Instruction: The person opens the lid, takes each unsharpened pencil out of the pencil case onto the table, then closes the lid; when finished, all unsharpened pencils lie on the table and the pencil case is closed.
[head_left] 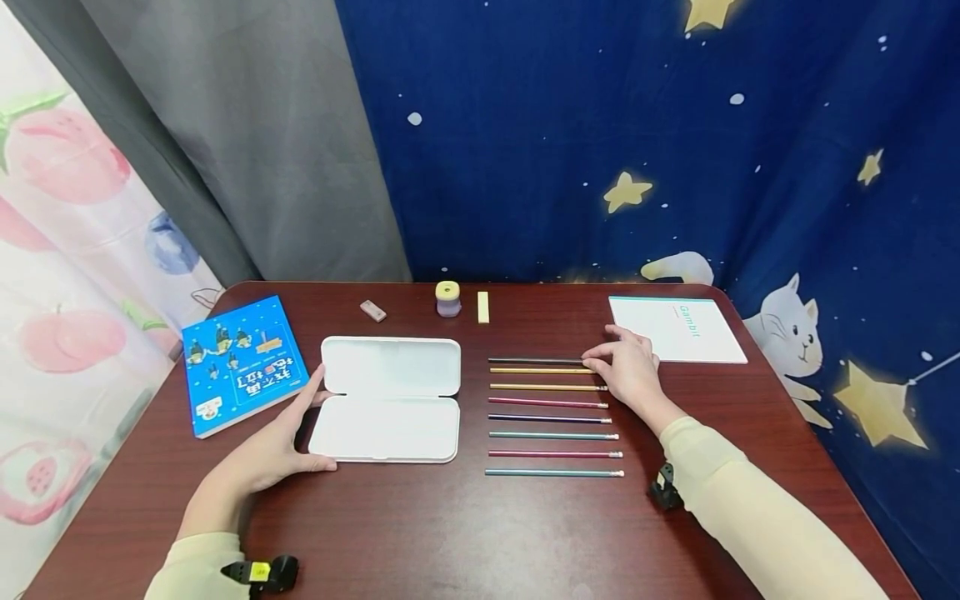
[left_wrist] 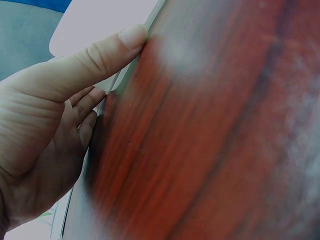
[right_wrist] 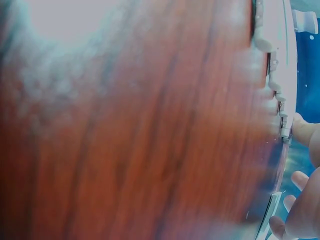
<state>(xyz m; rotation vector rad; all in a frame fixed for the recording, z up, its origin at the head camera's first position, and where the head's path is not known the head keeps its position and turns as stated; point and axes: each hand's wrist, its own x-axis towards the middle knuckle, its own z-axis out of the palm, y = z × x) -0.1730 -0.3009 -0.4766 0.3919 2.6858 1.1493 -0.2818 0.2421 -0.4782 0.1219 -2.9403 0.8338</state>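
An open white pencil case [head_left: 386,429] lies flat, its lid folded back. My left hand [head_left: 273,446] spans the case's left side, its thumb at the near edge and fingers by the hinge side. In the left wrist view the thumb [left_wrist: 100,62] lies along the case's rim. Right of the case, several pencils lie in a spaced column, eraser ends to the right. My right hand [head_left: 626,367] pinches the right end of the farthest one, a black pencil [head_left: 532,361]. A yellow pencil [head_left: 540,371] lies just nearer, running under the fingertips.
A blue book [head_left: 243,362] lies left of the case. Behind are an eraser [head_left: 372,311], a small yellow-topped jar [head_left: 447,300] and a yellow strip [head_left: 483,307]. A white notebook [head_left: 693,333] lies beyond the right hand. Curtains hang at the table's back edge.
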